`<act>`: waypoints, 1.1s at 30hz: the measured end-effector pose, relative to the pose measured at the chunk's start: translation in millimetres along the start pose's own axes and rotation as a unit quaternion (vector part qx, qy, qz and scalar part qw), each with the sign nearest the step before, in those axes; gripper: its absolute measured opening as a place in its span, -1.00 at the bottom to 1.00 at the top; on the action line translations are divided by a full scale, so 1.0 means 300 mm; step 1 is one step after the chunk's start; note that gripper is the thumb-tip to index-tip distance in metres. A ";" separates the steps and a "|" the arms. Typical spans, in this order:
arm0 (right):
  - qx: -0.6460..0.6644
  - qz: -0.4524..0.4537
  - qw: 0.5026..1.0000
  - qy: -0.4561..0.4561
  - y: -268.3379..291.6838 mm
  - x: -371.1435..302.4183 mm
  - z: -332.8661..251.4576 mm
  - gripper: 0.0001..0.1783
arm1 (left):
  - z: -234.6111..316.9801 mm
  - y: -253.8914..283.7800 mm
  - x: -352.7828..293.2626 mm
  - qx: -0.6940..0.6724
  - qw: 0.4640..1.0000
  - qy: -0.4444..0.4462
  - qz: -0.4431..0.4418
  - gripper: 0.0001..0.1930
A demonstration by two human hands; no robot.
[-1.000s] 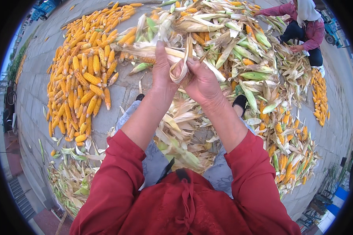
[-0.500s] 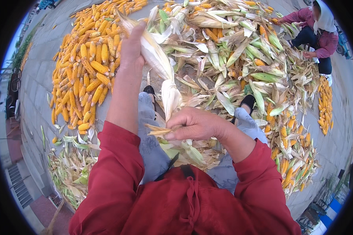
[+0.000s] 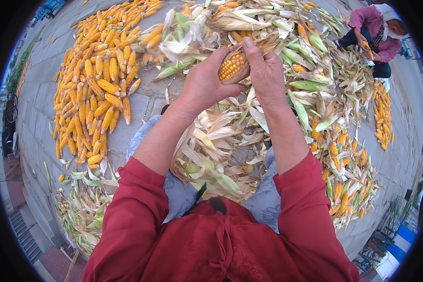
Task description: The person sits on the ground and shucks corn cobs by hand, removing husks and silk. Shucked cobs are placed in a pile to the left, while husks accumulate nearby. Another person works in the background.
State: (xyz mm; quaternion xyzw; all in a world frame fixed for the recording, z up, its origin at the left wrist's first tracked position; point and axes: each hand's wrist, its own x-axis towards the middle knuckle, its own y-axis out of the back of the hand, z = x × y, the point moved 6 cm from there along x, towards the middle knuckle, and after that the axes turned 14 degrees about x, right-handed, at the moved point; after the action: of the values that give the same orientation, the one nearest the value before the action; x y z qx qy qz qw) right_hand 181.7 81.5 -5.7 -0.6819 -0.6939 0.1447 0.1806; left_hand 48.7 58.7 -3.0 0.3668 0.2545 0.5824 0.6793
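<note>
An ear of corn with yellow kernels bared on its near side is held in front of me, over the far side of the husk litter. My left hand is closed round its left side, thumb along the lower edge. Dry brown husk still covers the ear's right and far side. My right hand grips that husked side, thumb pressed at the edge of the opened husk. Its other fingers are partly hidden. Loose pale husks lie below my hands, between my legs.
Husked cobs form a large heap on the left. Unhusked ears and leaves make a pile ahead and right, with more cobs near my right side. Torn husks lie at lower left. A co-worker crouches at far right, holding a cob.
The pale husk-covered ear at my left hand and the dry stalk end in my right are gone from my grip. Both hands have come together farther forward on a brown-husked ear.
</note>
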 end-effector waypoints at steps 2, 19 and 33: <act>0.054 0.024 0.998 -0.008 0.024 -0.001 0.013 -0.65 | -0.006 -0.006 0.005 -0.012 1.000 -0.007 0.013 -0.06; 0.391 0.160 0.893 -0.157 0.040 -0.025 0.100 -0.73 | -0.054 -0.152 0.024 -0.578 0.798 0.124 0.118 -0.38; 0.038 -0.479 0.790 -0.379 -0.182 -0.402 0.057 -0.58 | -0.417 0.123 0.084 -0.604 0.706 0.304 0.211 -0.51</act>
State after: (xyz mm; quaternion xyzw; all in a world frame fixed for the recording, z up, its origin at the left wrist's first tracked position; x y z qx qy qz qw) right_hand 125.8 -39.6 -2.9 -0.1445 -0.9383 0.3131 -0.0250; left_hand -65.5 110.7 -46.7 -0.2747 -0.0430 0.8195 0.5011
